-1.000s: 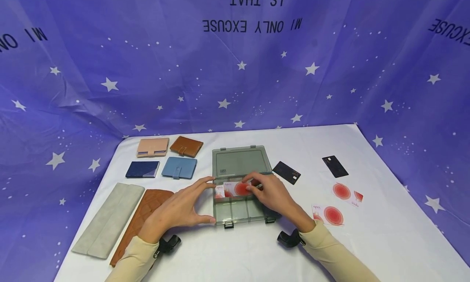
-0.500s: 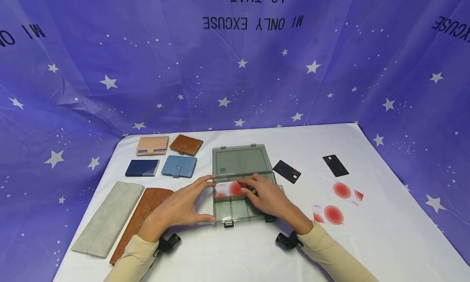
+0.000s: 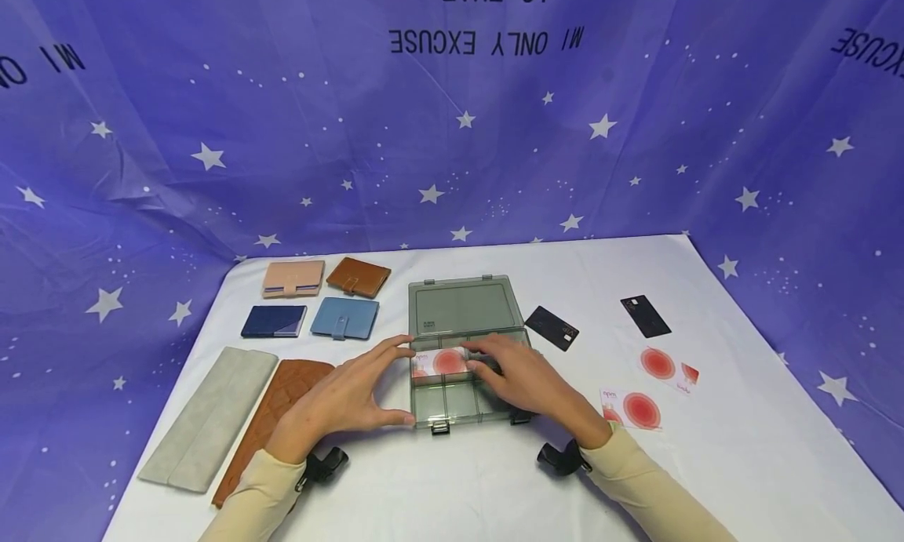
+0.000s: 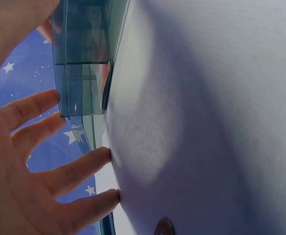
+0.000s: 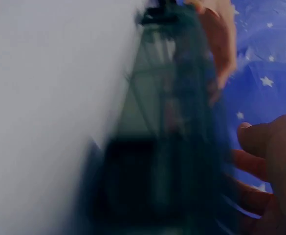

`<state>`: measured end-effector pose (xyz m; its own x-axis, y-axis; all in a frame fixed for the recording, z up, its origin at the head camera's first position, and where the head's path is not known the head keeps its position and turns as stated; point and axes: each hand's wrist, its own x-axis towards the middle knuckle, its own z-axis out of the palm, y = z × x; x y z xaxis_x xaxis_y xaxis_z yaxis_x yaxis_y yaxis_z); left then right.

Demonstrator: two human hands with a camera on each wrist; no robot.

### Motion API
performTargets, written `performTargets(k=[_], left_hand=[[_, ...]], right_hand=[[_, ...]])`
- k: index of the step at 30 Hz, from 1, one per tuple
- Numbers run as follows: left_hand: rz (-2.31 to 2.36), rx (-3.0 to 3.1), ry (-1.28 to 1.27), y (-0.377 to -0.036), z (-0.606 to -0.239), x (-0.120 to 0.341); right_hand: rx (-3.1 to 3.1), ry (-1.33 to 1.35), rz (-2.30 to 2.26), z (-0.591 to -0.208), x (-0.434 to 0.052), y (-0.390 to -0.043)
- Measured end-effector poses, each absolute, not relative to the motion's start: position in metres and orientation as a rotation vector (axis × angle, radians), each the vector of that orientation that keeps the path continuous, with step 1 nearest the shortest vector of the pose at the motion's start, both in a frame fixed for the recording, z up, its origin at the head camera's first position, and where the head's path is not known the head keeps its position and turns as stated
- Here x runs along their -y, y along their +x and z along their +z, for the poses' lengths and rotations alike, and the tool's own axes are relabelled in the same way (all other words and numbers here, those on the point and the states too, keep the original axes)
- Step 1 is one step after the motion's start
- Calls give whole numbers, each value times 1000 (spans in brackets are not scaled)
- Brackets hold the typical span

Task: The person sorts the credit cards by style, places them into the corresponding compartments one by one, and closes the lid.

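Observation:
A clear grey-green compartment box [image 3: 462, 401] sits mid-table, its lid [image 3: 466, 307] laid back. Inside, a white card with a red circle [image 3: 439, 362] lies across compartments of the middle row at the left. My left hand [image 3: 346, 393] is spread along the box's left side; in the left wrist view, fingertips [image 4: 55, 98] touch or nearly touch its wall. Over the box's right half, my right hand [image 3: 519, 373] has loosely bent fingers at the card's right end. The right wrist view is blurred, with no card visible between thumb and fingers.
Two black cards [image 3: 552, 328] [image 3: 646, 316] and two red-and-white cards [image 3: 631, 409] [image 3: 669, 369] lie to the right. Small wallets, pink [image 3: 293, 279], brown [image 3: 359, 277], navy [image 3: 274, 321] and blue [image 3: 345, 318], lie left. Nearer are a grey long wallet [image 3: 208, 420] and a brown one [image 3: 275, 416].
The upper red-and-white card slid left over another card in the box, whose edge showed before. My right hand went left with it, then shifted slightly right. The left hand stayed put.

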<state>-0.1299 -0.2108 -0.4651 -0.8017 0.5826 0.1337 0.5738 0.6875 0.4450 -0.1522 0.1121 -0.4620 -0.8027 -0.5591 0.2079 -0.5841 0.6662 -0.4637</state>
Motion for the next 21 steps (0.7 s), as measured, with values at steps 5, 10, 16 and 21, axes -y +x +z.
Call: performTargets(k=[5,10,16,21], left_hand=[[728,-2878,975,-130,-466,211],[705,-2889,971,-129,-466,212],[687,-2901,988,-129,-466,212],[670,-2907,991,-130,-466,211]], right_hand=[[2732,924,876,-451,-139,-160],[2668,847,943,-447,-178,-167],[2642,702,874,-452,-233,-168],[2681,584,797,-459,-276,-157]])
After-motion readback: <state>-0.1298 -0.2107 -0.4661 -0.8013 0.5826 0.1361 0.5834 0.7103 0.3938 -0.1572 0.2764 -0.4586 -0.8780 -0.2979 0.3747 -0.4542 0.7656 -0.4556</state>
